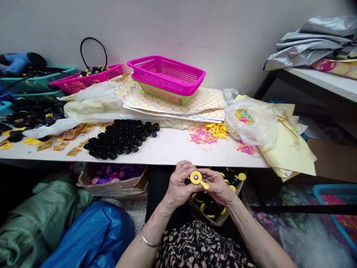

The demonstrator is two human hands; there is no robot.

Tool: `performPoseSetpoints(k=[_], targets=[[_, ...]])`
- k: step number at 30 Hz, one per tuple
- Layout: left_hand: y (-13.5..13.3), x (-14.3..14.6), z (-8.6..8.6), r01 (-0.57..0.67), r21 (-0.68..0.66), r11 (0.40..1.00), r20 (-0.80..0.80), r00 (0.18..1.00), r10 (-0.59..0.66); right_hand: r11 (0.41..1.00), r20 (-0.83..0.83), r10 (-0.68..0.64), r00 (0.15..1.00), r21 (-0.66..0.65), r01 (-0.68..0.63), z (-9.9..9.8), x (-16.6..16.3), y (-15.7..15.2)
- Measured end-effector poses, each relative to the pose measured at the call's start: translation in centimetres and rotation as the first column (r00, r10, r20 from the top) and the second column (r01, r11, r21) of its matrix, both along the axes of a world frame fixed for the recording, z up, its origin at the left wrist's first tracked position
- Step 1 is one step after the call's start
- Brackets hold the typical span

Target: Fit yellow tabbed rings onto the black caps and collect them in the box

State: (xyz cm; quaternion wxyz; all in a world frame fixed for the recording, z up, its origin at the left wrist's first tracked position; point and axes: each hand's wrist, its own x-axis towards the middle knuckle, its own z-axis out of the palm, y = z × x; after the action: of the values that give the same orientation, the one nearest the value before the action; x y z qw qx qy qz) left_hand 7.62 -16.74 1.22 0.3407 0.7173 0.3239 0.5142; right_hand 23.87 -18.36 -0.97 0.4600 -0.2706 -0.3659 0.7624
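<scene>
Over my lap, just off the table's front edge, both hands meet around a small yellow disc piece with a rounded tab and a pink centre. My left hand grips it from the left side, fingers curled. From the other side my right hand pinches it near the tab. Something dark shows behind the disc, mostly covered by the fingers. Below the hands, a box holds several black pieces with yellow ends. On the table lie tiny pink rings and loose yellow pieces.
Many black cylinders stand grouped on the white table. Behind them, a magenta basket rests on sticker sheets. A plastic bag of beads lies right. Left below are a purple-filled carton and a blue sack.
</scene>
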Motion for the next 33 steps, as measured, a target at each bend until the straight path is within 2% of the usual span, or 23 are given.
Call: performPoseSetpoints(k=[4,9,12,18,22,26,29,33], targets=[[-0.6,-0.2,-0.4,0.009,0.103,0.995,-0.057,0.998,-0.003,0.997,0.01,0.08,0.997,0.012,-0.08,0.7,0.3,-0.2],[-1.3,0.2,-0.7,-0.028,0.245,0.969,-0.153,0.986,0.067,0.999,0.184,-0.028,0.983,0.048,0.019,0.9,-0.5,-1.0],[-1.7,0.3,-0.7,-0.02,0.309,0.951,-0.179,0.981,0.079,0.998,0.247,-0.034,0.968,0.058,0.02,1.0,-0.9,-1.3],[-2.3,-0.1,-1.6,-0.049,0.347,0.937,-0.195,0.973,0.124,0.998,0.274,0.053,0.96,-0.031,-0.046,2.0,-1.3,-1.2],[-2.6,0.0,-2.9,-0.021,0.293,0.956,-0.263,0.959,0.102,0.989,0.25,-0.017,0.968,-0.14,0.054,1.3,-2.2,-1.4],[-2.9,0.5,-4.6,0.025,0.075,0.997,-0.241,0.97,-0.006,0.939,0.216,-0.124,0.969,-0.291,0.185,-1.5,-2.5,-2.3],[-2.8,0.9,-5.5,0.045,-0.027,0.999,-0.245,0.968,-0.05,0.921,0.13,-0.095,0.987,-0.366,0.137,-3.0,-1.7,-3.0],[-2.8,1.8,-5.8,0.055,-0.03,0.998,-0.223,0.973,-0.06,0.933,0.06,-0.063,0.996,-0.351,0.08,-2.8,0.1,-4.0]])
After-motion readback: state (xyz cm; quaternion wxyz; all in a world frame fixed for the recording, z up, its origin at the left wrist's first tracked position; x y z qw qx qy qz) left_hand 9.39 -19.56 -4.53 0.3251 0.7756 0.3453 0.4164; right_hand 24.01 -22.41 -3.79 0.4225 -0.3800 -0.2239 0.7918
